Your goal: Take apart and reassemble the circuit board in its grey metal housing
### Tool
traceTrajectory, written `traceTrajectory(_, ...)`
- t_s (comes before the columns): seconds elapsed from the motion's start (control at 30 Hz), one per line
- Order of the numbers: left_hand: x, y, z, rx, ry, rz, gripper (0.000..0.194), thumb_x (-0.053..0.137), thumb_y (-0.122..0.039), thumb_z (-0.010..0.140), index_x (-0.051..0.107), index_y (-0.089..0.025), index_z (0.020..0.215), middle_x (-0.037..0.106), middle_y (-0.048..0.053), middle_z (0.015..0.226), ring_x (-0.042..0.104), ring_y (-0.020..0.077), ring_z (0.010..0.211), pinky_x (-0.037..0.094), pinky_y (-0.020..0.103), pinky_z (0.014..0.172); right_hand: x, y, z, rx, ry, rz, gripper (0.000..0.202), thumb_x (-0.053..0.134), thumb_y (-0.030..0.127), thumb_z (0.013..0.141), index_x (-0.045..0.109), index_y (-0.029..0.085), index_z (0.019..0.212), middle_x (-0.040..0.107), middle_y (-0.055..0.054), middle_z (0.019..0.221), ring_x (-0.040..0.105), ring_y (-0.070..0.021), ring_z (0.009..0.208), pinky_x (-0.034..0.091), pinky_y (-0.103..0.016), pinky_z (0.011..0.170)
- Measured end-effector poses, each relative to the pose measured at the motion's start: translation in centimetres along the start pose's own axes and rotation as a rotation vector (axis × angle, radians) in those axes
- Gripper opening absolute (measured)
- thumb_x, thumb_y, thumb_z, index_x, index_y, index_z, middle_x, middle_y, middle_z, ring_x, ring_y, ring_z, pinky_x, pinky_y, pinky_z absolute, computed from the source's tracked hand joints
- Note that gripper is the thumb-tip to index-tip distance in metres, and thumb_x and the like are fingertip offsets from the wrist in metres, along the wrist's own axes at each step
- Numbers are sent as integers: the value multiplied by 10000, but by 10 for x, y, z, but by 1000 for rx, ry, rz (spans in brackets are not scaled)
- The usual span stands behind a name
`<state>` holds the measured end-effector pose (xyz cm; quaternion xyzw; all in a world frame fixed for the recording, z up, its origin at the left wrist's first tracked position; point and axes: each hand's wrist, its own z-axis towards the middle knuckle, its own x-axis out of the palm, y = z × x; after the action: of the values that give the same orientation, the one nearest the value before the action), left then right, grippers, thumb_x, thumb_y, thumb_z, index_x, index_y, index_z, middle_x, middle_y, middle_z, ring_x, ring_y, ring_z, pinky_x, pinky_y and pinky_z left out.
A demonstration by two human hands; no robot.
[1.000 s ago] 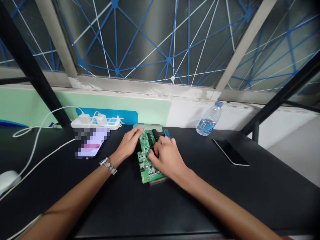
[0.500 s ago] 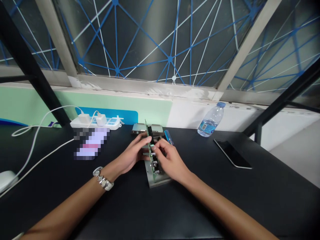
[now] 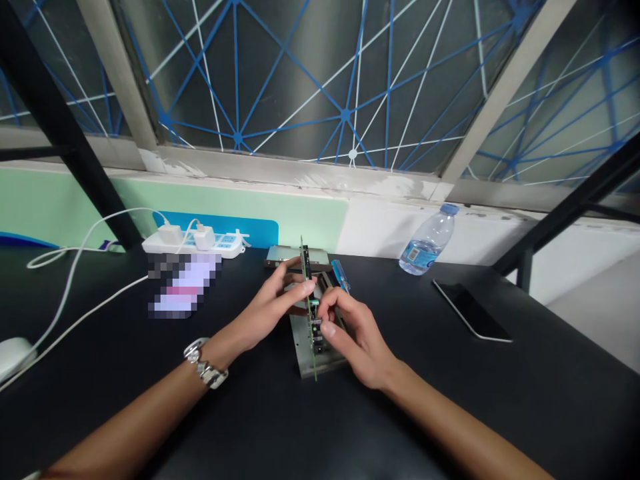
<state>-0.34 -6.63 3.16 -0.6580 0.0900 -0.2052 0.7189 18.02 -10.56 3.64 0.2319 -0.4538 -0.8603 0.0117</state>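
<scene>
A green circuit board (image 3: 316, 333) with black and metal components stands on edge above a flat grey metal plate (image 3: 304, 360). My left hand (image 3: 275, 299) grips the board from its left side, thumb on the near face and fingers behind. On the right side, my right hand (image 3: 357, 333) is closed, with curled fingers and thumb drawn together close to the components. Whatever may be between those fingertips is hidden. Behind the board lies a silvery metal box (image 3: 280, 255). A blue object (image 3: 341, 275), perhaps a tool, rests just beyond my right hand.
On the black table (image 3: 240, 427) a dark phone (image 3: 470, 310) lies at right, near a water bottle (image 3: 427, 243). At left are a white power strip (image 3: 225, 245) with cables, a pixelated object (image 3: 187, 287) and a white mouse-like object (image 3: 14, 357). Black frame legs flank the table.
The board has turned more edge-on to me and shifted slightly right. My right hand has drawn back a little to the right, its fingers more curled.
</scene>
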Motion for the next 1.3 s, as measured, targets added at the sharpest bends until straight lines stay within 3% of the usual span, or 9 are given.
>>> traceTrajectory(0.3,-2,0,0,-14,-14,-14,574,632,-424,886,429,-263,1399,596,111,1276,542,317,1223,563,401,857,-4,3,-3,-76,132,-41,179,561,350,838,462,230,926,453,-11,817,440,-179,721,378,-329,665)
traceTrajectory(0.6,-1,-2,1,-3,-47,20,584,649,-445,867,448,-250,1379,600,123,1244,542,318,1210,553,414,863,-3,0,-4,-100,84,-33,133,572,303,835,478,225,889,460,-4,789,444,-168,695,392,-330,656)
traceTrajectory(0.7,-2,-1,1,3,-46,33,581,646,-435,871,444,-248,1383,603,123,1234,559,310,1181,536,423,887,0,-2,-5,-122,-30,-38,93,571,224,853,494,222,906,486,-7,798,476,-165,705,416,-332,668)
traceTrajectory(0.8,-2,-2,-1,-3,-29,37,583,632,-427,885,425,-242,1398,602,121,1236,554,307,1184,513,440,920,3,-2,-4,-258,-146,-100,209,620,100,801,543,212,961,535,-19,828,530,-170,743,446,-337,690)
traceTrajectory(0.93,-1,-4,-2,-22,-24,29,621,642,-449,876,404,-238,1410,587,125,1249,529,314,1205,514,444,906,1,-2,-1,-415,-110,-167,296,648,19,750,601,181,994,597,-43,849,567,-178,776,475,-351,705)
traceTrajectory(1.3,-2,-5,-1,-4,-27,61,656,667,-470,847,415,-216,1397,589,134,1206,565,294,1105,486,467,919,-8,0,1,-515,-38,-330,264,670,23,806,615,163,1022,679,-55,862,576,-174,775,467,-372,728)
